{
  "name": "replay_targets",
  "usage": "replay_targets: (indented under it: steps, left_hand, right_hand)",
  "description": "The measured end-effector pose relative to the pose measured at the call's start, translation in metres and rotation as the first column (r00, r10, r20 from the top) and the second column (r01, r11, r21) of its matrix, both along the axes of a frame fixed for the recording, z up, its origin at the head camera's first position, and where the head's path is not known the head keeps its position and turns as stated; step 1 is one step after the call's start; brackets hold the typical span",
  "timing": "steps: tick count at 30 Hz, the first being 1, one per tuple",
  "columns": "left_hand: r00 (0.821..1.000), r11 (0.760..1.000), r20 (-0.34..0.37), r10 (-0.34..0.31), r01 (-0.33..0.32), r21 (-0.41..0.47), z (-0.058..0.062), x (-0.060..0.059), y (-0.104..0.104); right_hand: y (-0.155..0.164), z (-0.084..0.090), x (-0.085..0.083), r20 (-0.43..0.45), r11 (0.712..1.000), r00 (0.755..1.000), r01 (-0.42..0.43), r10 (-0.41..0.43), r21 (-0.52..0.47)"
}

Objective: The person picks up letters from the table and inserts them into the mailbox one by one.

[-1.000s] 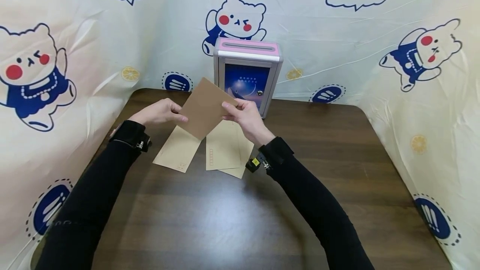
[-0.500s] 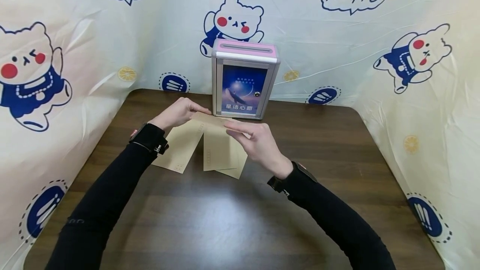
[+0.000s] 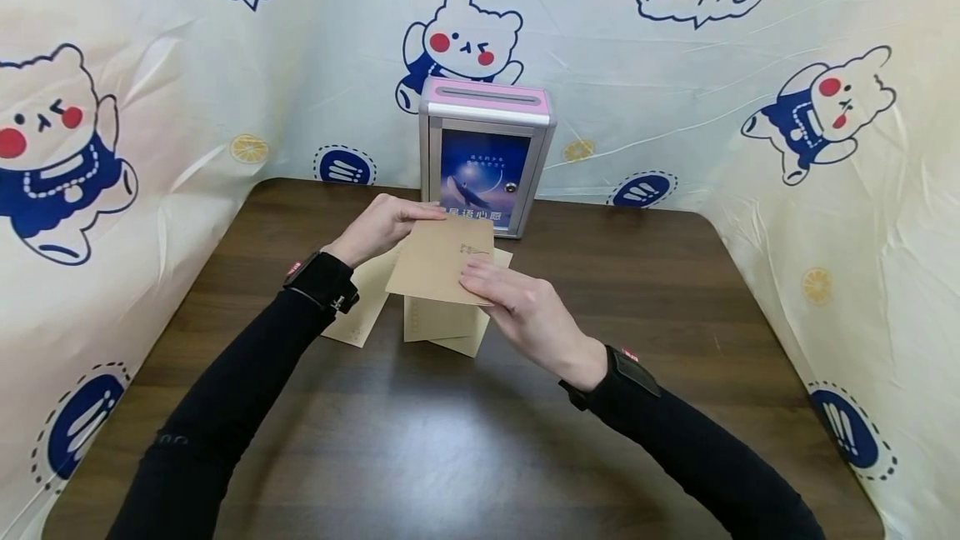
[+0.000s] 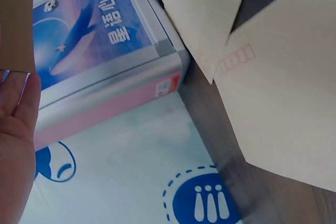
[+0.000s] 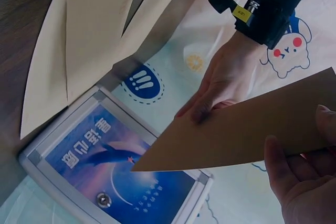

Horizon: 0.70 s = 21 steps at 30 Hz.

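Right wrist view shows hands [image 5: 220,85] beneath envelope [image 5: 247,129].

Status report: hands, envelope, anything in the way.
Left hand and right hand both pinch the flat brown paper envelope. Held above three paler envelopes on the table. Pink-topped metal slot box behind, unobstructed.

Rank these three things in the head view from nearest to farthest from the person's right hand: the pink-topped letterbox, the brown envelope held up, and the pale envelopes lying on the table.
1. Brown envelope: pinched by the right hand at its near edge.
2. Pale envelopes: on the table just below and left of that hand.
3. Letterbox: upright at the table's back edge.
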<state>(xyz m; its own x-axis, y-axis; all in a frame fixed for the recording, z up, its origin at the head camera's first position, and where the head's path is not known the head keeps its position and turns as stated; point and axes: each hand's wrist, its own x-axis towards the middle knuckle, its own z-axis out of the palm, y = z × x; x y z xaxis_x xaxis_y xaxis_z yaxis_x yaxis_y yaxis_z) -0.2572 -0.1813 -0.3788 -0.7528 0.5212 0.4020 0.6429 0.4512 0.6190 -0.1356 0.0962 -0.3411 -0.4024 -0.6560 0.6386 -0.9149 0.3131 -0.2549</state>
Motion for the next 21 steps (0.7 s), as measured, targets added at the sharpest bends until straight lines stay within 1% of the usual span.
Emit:
replay_targets:
  steps: [4, 10, 14, 18, 21]
  left_hand:
    - [1.000, 1.000, -0.022, 0.014, -0.014, 0.001, 0.002, 0.000, 0.007]
    - [0.998, 1.000, -0.063, 0.011, -0.012, -0.020, 0.007, -0.003, 0.015]
    - [0.999, 1.000, -0.052, 0.007, -0.007, -0.015, 0.014, -0.004, 0.021]
    - [1.000, 1.000, -0.028, 0.002, -0.002, 0.011, 0.023, -0.006, 0.026]
    - [1.000, 1.000, -0.024, 0.000, 0.001, 0.020, 0.031, -0.007, 0.029]
  right_hand:
    - [0.006, 0.001, 0.001, -0.003, 1.000, 1.000, 0.004, -0.004, -0.006]
    - [0.013, 0.009, 0.000, -0.020, 0.998, 1.000, 0.007, -0.008, -0.063]
    - [0.017, 0.020, -0.004, -0.030, 0.994, 0.999, 0.020, -0.024, -0.111]
    - [0.019, 0.033, -0.008, -0.033, 0.989, 0.999, 0.022, -0.027, -0.143]
    - [0.021, 0.045, -0.012, -0.041, 0.988, 0.999, 0.024, -0.030, -0.154]
